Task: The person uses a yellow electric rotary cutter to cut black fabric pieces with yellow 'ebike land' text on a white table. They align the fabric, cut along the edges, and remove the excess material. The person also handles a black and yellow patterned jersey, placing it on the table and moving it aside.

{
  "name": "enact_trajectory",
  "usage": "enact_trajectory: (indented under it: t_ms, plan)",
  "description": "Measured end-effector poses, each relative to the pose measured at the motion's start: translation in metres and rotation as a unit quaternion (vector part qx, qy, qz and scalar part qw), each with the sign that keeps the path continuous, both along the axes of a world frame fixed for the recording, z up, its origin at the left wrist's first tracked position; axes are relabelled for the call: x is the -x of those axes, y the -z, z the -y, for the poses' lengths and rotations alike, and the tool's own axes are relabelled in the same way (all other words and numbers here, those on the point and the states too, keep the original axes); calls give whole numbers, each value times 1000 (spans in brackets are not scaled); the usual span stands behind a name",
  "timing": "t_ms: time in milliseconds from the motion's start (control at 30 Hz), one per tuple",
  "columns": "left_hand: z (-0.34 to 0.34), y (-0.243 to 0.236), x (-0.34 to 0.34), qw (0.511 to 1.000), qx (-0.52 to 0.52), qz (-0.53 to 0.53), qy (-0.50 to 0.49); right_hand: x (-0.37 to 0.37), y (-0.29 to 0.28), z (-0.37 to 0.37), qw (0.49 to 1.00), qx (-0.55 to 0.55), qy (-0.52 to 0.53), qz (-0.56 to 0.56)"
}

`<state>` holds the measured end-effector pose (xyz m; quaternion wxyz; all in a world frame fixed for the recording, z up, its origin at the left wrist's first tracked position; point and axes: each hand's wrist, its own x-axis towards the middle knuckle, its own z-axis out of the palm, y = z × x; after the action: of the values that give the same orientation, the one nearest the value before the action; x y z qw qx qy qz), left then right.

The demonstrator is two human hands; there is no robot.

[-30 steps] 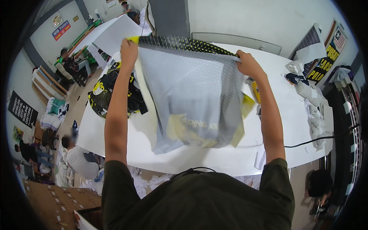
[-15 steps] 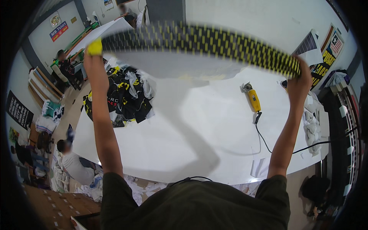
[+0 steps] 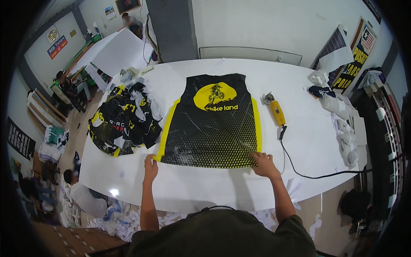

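Observation:
A black shirt panel [image 3: 209,128] with yellow sides, a yellow oval print and a dotted lower half lies spread on the white table [image 3: 205,184]. At its near left corner, my left hand [image 3: 150,167] pinches the yellow edge. My right hand [image 3: 265,165] has its fingers closed on the near right corner, thumb and fingertips at the hem. Just right of the panel rests a yellow electric fabric cutter [image 3: 277,112], its round head pointing away from me. To the left sits a heap of black and yellow fabric pieces [image 3: 128,122].
The cutter's black cord [image 3: 299,173] curves over the table's right side. Bundled white cloth [image 3: 344,132] lines the right edge. A dark pillar [image 3: 173,32] stands beyond the table. People sit at the left, one person [image 3: 85,192] near fabric scraps on the floor.
The panel, held raised and blurred by both hands before, has come down flat onto the table. Both hands have lowered toward me and still grip its near corners.

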<state>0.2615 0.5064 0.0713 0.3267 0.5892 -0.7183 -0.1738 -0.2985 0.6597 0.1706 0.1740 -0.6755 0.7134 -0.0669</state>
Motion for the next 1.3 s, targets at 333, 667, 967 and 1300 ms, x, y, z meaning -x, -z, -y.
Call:
enact_trajectory:
  t_ms: [333, 667, 967, 1300]
  plan:
    - [-27, -2, 97, 992, -51, 110, 20, 202, 76, 156, 917, 205, 341, -33]
    - [-64, 23, 186, 946, -247, 210, 31, 263, 132, 194, 931, 59, 360, 14]
    - [-104, 19, 206, 936, -284, 205, 34, 356, 140, 124, 898, 50, 435, -38]
    - [-134, 24, 218, 947, -272, 172, -22, 283, 130, 67, 886, 196, 371, -200]
